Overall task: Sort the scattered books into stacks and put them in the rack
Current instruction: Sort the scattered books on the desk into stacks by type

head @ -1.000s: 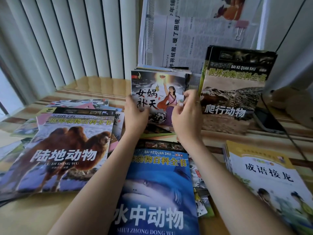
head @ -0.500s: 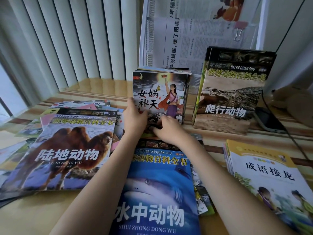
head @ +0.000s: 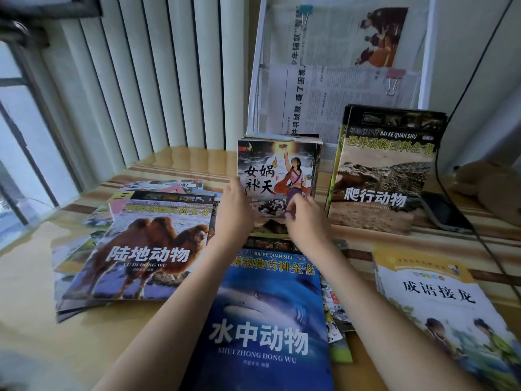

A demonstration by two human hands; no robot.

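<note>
A stack of small picture books (head: 277,167) stands upright against the white mesh rack (head: 258,80), its front cover showing a woman in red. My left hand (head: 234,206) grips the stack's lower left edge. My right hand (head: 306,218) pinches its bottom edge with curled fingers. A crocodile book (head: 380,170) leans upright in the rack to the right. Flat on the table lie a camel book (head: 143,249) on a loose pile at the left, a blue shark book (head: 267,314) in the middle, and a yellow-topped book (head: 439,303) at the right.
Newspaper sheets (head: 338,66) are clipped to the rack. Vertical blinds (head: 141,74) and a window fill the left. A dark phone (head: 445,211) with a black cable (head: 462,210) lies at the right on the wooden table (head: 33,292). Small booklets (head: 337,320) poke out beside the shark book.
The small stack has been set upright at the rack. My right hand slid from its right edge down to its bottom edge. My left hand stayed at the lower left.
</note>
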